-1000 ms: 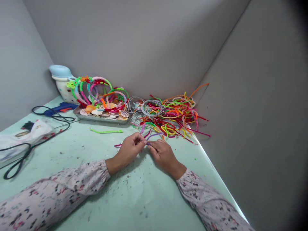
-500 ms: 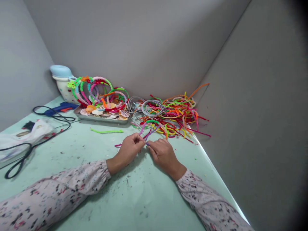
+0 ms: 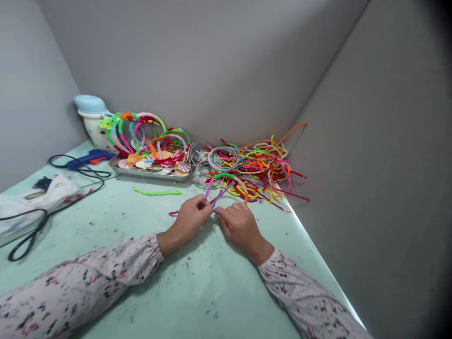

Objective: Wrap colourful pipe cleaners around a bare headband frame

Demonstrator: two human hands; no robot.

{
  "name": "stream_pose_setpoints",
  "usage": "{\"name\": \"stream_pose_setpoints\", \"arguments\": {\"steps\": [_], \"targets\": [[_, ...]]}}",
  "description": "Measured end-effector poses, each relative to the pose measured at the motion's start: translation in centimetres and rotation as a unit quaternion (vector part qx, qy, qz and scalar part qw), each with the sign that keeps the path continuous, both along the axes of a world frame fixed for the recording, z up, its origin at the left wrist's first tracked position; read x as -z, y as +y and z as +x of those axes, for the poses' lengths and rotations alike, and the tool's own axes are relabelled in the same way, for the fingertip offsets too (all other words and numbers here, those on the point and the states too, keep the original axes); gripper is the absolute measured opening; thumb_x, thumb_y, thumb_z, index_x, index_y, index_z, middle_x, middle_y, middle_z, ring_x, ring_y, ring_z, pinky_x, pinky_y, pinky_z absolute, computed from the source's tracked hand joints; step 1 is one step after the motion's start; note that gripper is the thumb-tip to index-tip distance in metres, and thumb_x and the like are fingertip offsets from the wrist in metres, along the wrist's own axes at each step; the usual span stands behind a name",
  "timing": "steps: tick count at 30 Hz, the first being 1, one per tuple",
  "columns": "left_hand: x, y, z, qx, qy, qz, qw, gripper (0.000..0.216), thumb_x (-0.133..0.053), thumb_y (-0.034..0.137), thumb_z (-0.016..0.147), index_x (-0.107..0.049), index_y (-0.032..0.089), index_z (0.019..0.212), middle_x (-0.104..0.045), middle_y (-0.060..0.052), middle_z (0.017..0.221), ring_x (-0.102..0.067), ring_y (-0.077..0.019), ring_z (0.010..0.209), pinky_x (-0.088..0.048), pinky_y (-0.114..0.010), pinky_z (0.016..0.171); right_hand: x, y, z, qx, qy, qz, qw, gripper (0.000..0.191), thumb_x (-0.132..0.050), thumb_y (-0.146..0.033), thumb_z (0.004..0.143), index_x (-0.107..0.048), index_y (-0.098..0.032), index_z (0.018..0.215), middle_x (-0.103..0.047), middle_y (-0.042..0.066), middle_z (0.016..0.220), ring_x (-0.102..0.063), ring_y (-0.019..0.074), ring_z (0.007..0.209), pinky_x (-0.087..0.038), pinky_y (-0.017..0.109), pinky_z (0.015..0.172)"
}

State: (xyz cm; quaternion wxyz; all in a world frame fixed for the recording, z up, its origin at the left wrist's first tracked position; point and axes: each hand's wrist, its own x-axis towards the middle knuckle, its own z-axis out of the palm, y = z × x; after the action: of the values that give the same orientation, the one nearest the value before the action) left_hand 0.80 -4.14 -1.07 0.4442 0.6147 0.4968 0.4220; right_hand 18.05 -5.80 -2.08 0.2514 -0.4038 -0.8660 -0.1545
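Note:
Between my two hands stands a hoop (image 3: 225,175) wrapped in purple, green, pink and orange pipe cleaner; its lower part is hidden by my fingers. My left hand (image 3: 191,215) is closed, pinching the hoop at its purple left side. A loose purple pipe cleaner (image 3: 223,192) slants up across the inside of the hoop. My right hand (image 3: 242,226) is closed too, with thumb and forefinger pinching the purple pipe cleaner low down, close to the left fingertips. Past the left knuckles a magenta pipe cleaner (image 3: 173,213) pokes out on the table.
A metal tray (image 3: 155,176) holds shells and several wrapped hoops. Bare wire hoops (image 3: 225,158) and a heap of pipe cleaners (image 3: 266,162) lie right of it. A green pipe cleaner (image 3: 157,192), blue glue gun (image 3: 90,158), black cord (image 3: 45,221) and lidded container (image 3: 93,127) are leftward.
Hands and hoop stay almost in place. The purple pipe cleaner's loose end has shifted slightly, and my right fingertips have moved a little around its lower end.

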Motion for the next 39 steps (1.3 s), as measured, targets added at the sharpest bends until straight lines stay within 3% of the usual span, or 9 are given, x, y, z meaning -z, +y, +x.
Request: {"name": "stream_pose_setpoints", "arguments": {"steps": [6, 19, 27, 35, 39], "targets": [[0.43, 0.22, 0.1, 0.012, -0.047, 0.017, 0.999, 0.008, -0.056, 0.021, 0.074, -0.052, 0.017, 0.08, -0.051, 0.005, 0.065, -0.048, -0.0089, 0.055, -0.039, -0.021, 0.053, -0.07, 0.2, 0.17, 0.002, 0.004, 0.001, 1.0, 0.022, -0.044, -0.023, 0.095, -0.065, -0.016, 0.099, -0.058, 0.003, 0.066, -0.045, 0.0177, 0.068, -0.028, 0.032, 0.067], [0.3, 0.22, 0.01, 0.023, -0.035, 0.039, 0.998, 0.009, -0.057, 0.02, 0.076, -0.062, 0.016, 0.081, -0.053, 0.004, 0.063, -0.045, -0.009, 0.056, -0.036, -0.02, 0.052, 0.16, 0.2, 0.29, 0.001, 0.021, -0.012, 1.0, 0.023, -0.044, -0.024, 0.095, -0.066, -0.016, 0.099, -0.059, 0.004, 0.068, -0.046, 0.0181, 0.069, -0.029, 0.032, 0.068], [0.75, 0.42, -0.36, 0.019, 0.005, 0.082, 0.996, 0.017, -0.056, 0.018, 0.076, -0.071, 0.017, 0.082, -0.059, 0.0, 0.076, -0.05, -0.0104, 0.062, -0.039, -0.022, 0.058, 0.25, 0.15, 0.37, 0.002, 0.024, -0.021, 0.999, 0.024, -0.044, -0.024, 0.095, -0.065, -0.017, 0.105, -0.06, 0.004, 0.068, -0.046, 0.0182, 0.069, -0.029, 0.032, 0.067], [0.7, 0.66, -0.54, 0.04, 0.056, 0.111, 0.991, 0.021, -0.054, 0.017, 0.079, -0.073, 0.019, 0.086, -0.056, 0.0, 0.076, -0.053, -0.0124, 0.07, -0.04, -0.024, 0.065, 0.28, 0.19, 0.44, 0.01, 0.022, -0.021, 1.0, 0.023, -0.044, -0.024, 0.095, -0.067, -0.017, 0.096, -0.059, 0.004, 0.067, -0.046, 0.018, 0.068, -0.029, 0.032, 0.067], [0.74, 0.64, -0.57, 0.04, 0.074, 0.124, 0.989, 0.022, -0.053, 0.017, 0.08, -0.073, 0.019, 0.09, -0.055, 0.0, 0.076, -0.054, -0.0126, 0.07, -0.041, -0.024, 0.066, 0.27, 0.26, 0.44, 0.007, 0.027, -0.021, 0.999, 0.023, -0.044, -0.024, 0.095, -0.066, -0.017, 0.102, -0.06, 0.004, 0.069, -0.047, 0.018, 0.069, -0.029, 0.032, 0.067]]}}
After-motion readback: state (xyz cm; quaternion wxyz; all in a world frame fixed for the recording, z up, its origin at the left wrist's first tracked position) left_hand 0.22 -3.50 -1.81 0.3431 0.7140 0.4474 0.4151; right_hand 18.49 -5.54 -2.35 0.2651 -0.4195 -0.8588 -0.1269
